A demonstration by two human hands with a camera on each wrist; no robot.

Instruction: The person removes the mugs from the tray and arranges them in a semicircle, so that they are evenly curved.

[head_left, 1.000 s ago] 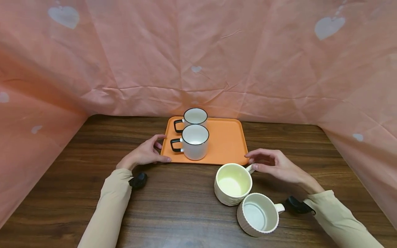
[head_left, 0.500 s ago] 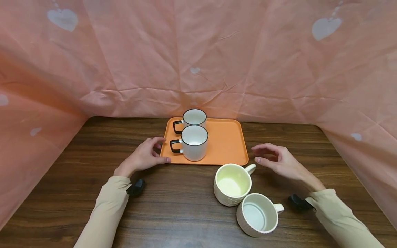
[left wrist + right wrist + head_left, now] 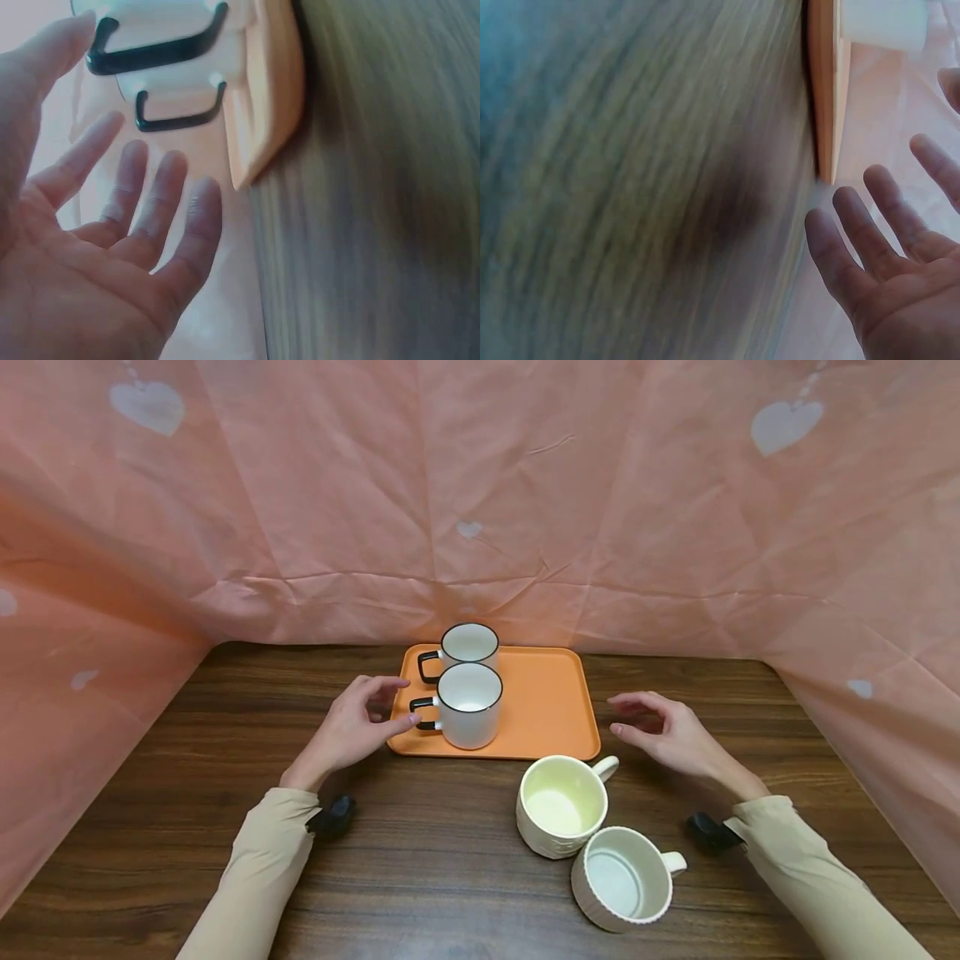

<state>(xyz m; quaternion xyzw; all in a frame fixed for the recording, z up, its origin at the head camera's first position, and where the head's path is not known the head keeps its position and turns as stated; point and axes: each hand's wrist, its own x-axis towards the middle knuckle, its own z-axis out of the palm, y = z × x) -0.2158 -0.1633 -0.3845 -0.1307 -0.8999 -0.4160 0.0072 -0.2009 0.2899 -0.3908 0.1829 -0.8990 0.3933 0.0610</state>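
Observation:
An orange tray lies at the back of the table. On its left half stand two white mugs with black rims and black handles turned left, a front mug and a back mug. My left hand is at the tray's left edge, thumb tip overlapping the front mug's handle; whether they touch I cannot tell. In the left wrist view this hand has loose, spread fingers and holds nothing. To the right of the tray, apart from it, is my right hand, its fingers relaxed around nothing.
In front of the tray's right corner stands a pale yellow mug, handle toward the back right. Close against it is a ribbed cream mug with its handle to the right. Pink cloth with white hearts hangs behind the wooden table.
My right hand has come away from the tray's right edge and the yellow mug's handle. My left thumb has left the tray's front-left corner and moved up and right toward the front mug's handle.

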